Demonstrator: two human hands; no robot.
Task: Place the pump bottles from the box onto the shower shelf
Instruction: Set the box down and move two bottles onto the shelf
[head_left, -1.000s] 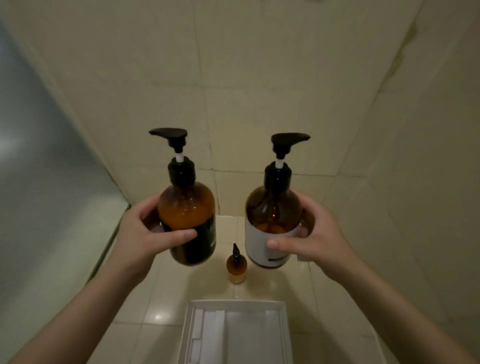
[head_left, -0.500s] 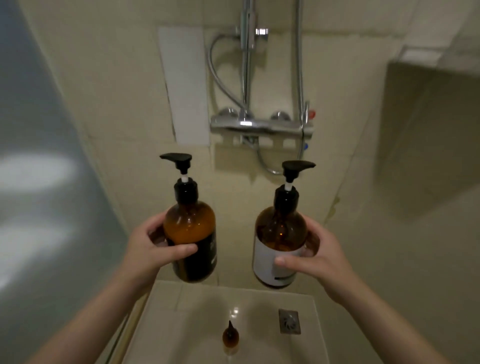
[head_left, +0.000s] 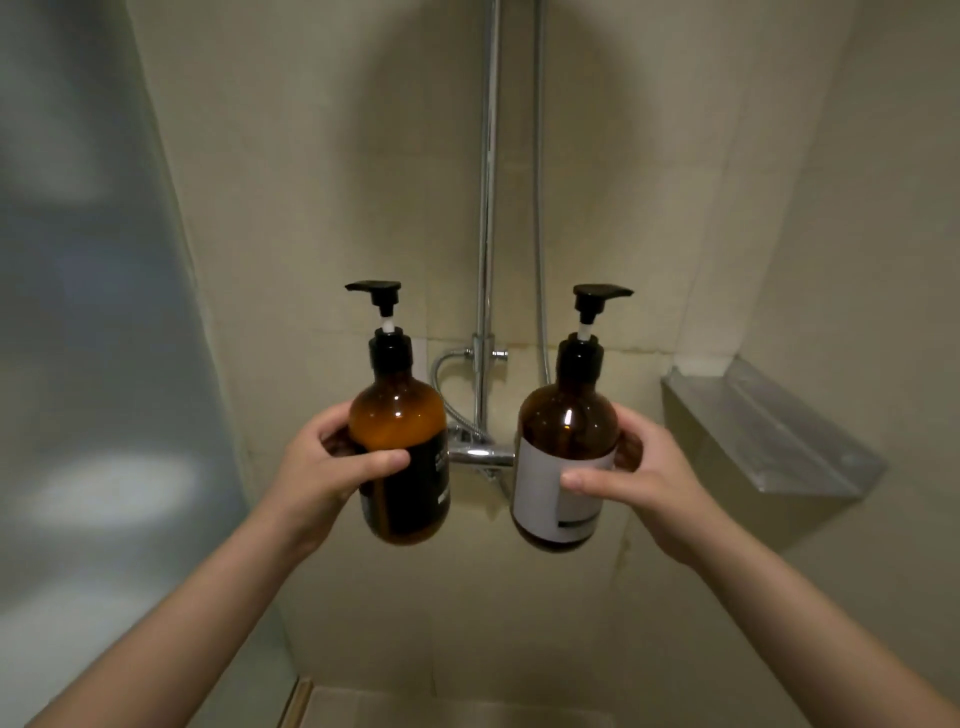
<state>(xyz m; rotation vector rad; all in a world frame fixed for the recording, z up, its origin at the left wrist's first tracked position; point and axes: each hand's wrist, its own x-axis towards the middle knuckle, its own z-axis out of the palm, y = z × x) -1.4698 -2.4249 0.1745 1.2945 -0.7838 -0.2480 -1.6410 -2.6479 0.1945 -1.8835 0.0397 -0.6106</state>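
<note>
beige shower tiles fill the view. left of the shower pipe (head_left: 485, 218), the left hand (head_left: 332, 467) grasps the black-label bottle (head_left: 402, 447); right of it, the right hand (head_left: 641, 478) grasps the white-label bottle (head_left: 563, 467). the shelf (head_left: 769, 431) waits further right: better to set them upright, one by one.

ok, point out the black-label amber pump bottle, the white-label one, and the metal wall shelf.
black-label amber pump bottle (head_left: 397, 415): head view, glass shoulder
white-label amber pump bottle (head_left: 537, 483): head view, label
metal wall shelf (head_left: 769, 431): head view, top surface
</note>
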